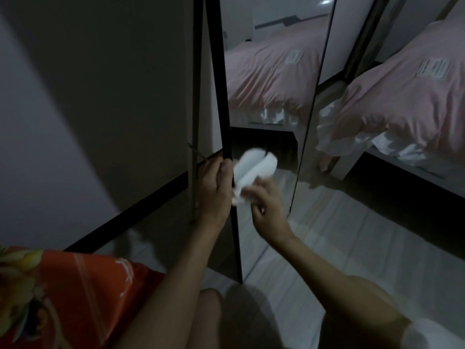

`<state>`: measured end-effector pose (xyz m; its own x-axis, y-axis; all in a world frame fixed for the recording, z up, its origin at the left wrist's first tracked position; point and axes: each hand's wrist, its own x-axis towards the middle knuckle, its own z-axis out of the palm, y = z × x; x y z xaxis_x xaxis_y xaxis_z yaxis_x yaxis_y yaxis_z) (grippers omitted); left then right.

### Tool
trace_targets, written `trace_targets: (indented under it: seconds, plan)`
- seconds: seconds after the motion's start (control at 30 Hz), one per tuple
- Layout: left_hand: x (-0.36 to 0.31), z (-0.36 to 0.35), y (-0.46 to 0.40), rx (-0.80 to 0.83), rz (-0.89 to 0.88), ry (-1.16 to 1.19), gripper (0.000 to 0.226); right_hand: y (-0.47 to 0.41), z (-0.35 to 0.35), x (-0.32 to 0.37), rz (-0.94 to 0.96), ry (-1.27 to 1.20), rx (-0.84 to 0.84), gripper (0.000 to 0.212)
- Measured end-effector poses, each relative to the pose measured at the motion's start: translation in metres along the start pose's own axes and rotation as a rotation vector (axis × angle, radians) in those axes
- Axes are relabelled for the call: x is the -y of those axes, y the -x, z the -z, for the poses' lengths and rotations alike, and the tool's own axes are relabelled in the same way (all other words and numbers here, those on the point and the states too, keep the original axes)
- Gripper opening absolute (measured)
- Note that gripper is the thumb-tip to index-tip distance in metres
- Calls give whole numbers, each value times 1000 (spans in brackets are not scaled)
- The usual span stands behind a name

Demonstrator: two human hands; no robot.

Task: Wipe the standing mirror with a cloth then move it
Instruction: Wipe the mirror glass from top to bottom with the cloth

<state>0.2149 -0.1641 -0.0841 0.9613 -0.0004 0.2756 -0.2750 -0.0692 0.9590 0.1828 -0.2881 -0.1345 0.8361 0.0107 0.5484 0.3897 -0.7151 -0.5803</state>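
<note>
A: Where's the standing mirror (271, 102) sitting?
B: Centre frame, running 12 to 6, upright on the pale floor (352, 235).
A: Left hand (214, 187)?
B: Fingers wrapping its black frame edge, approx 9 o'clock of the cloth (254, 170).
A: Right hand (266, 205)?
B: Gripping the white cloth, pressing it on the glass. Pink bed (415, 102) at 2 o'clock.

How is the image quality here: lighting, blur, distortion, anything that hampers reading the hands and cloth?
Head view: dim overall, with a heavy shadow across the wall on the left. The white cloth and right hand are smeared by motion blur, while the left hand on the standing mirror frame is sharper. Wide-angle bowing bends the frame edges, and a small ceiling-light glare shows at the mirror's top.
</note>
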Motion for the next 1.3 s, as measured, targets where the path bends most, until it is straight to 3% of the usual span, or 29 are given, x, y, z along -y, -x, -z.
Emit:
trace_targets:
  seconds: [0.1,0.17,0.3,0.4,0.5,0.6,0.73,0.87,0.97,1.07,1.17,1.3]
  plan:
    - [0,0,0,2,-4,-7,20,35,-7,-30,-229,49,325,23]
    - [2,-2,1,-12,-5,-6,21,38,0,-39,-394,89,389,23]
    - [8,-14,1,-100,-20,-28,35,3,28,-31,-489,64,54,20]
    - [8,-25,1,-163,-48,-32,39,-41,53,-21,-375,72,-246,20]
    - [8,-30,1,-234,-124,-71,24,-81,63,-19,-279,49,-384,23]
    - [10,-34,-1,-269,-155,-94,19,-96,51,-25,-269,27,-347,22]
    - [18,-38,-7,-344,-170,-173,46,-59,21,-60,-317,50,-183,20]
    - [33,-48,-7,-392,-181,-192,57,-27,18,-93,-595,44,7,22]
    - [36,-52,-7,-406,-198,-155,59,-32,24,-100,-718,82,-201,23]
    - [39,-54,-9,-408,-225,-146,59,-57,36,-107,-563,88,-428,27]
    - [40,-55,-11,-435,-265,-145,55,-82,35,-110,-390,56,-427,29]
    - [41,-61,-11,-513,-252,-183,54,-70,10,-128,-379,55,-352,27]
